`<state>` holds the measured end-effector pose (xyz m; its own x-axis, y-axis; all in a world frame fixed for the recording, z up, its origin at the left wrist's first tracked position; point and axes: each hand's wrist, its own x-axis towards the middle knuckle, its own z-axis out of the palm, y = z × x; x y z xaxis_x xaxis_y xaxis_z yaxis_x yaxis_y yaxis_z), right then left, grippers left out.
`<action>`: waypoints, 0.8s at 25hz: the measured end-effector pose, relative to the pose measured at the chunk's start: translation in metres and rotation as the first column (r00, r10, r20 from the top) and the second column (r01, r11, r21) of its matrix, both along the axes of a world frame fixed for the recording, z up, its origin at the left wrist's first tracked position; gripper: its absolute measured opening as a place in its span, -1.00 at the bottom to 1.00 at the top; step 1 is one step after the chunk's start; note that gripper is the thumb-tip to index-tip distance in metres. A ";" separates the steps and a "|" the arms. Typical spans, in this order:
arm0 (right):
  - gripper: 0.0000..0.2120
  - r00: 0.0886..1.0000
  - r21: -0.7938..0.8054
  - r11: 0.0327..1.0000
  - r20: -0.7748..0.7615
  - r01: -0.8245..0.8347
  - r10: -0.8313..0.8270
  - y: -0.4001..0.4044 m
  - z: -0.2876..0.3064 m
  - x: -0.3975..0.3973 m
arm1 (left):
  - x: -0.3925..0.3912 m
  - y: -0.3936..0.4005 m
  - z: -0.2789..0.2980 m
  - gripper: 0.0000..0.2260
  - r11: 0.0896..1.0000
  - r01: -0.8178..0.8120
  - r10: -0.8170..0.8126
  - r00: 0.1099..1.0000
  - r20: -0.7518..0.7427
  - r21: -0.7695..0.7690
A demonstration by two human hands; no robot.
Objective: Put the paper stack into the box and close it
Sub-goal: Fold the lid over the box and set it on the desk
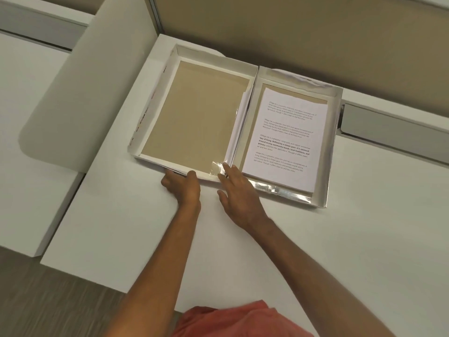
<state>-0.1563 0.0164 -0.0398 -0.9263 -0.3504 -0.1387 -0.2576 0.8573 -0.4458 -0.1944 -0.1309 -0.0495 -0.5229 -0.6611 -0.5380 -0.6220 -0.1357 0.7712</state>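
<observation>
Where the two forearms reach out over the white tabletop (243,251), both hands arrive at the near edge of the lid half.

- Left hand (183,188): fingers curled together under or against the near rim of the lid (199,113). Looks like a grip on that rim; the fingertips are hidden beneath it, so how firm the grip is cannot be told.
- Right hand (239,190): fingers spread apart, flat and clamped on nothing. The forefinger touches the near corner of the lid by the shiny taped fold, right at the hinge.
- Paper stack (286,139): already lying in the box tray (334,132), just beyond and to the right of the right hand. Printed side up, long axis running away from the person. Its near edge sits close against the tray's near wall.
- Lid lies open and flat, straight beyond the left hand, brown liner facing up. It meets the tray along the hinge line running away from the right forefinger.

Judgement: the loading step looks done and only the closing is left. The coming move turns on the hinge, since the lid must swing rightward over the stack. The left hand is better placed to lift, while the right is placed to steady the fold.

Beyond the box stands a tan partition wall (291,32).
</observation>
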 end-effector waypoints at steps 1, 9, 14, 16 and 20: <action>-0.54 1.000 -0.007 1.000 0.007 0.004 -0.004 0.000 0.000 0.000 | 0.000 0.002 0.001 -0.50 1.000 -0.011 0.011 1.000 -0.018 0.015; -0.55 0.994 -0.148 0.989 0.105 0.028 -0.013 0.008 -0.001 -0.001 | 0.013 0.016 0.021 -0.20 1.000 -0.015 0.021 0.941 -0.338 0.020; -0.69 0.869 -0.572 0.669 0.427 0.475 -0.252 0.026 0.019 -0.002 | 0.028 0.034 0.037 -0.26 0.978 0.160 -0.202 0.872 -0.446 -0.131; -0.72 0.823 -0.624 0.539 0.472 0.565 -0.317 0.040 0.028 -0.005 | 0.029 0.043 0.040 -0.36 0.946 0.264 -0.321 0.837 -0.443 -0.187; -0.79 0.722 -0.712 0.207 0.562 0.671 -0.403 0.079 0.047 -0.010 | 0.033 0.059 0.039 -0.45 0.795 0.462 -0.593 0.728 -0.344 -0.393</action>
<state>-0.1660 0.0958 0.0071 -0.9273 0.1773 -0.3296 0.3129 -0.1159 -0.9427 -0.1612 -0.0723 -0.0108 -0.9586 -0.2839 -0.0194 -0.1250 0.3590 0.9249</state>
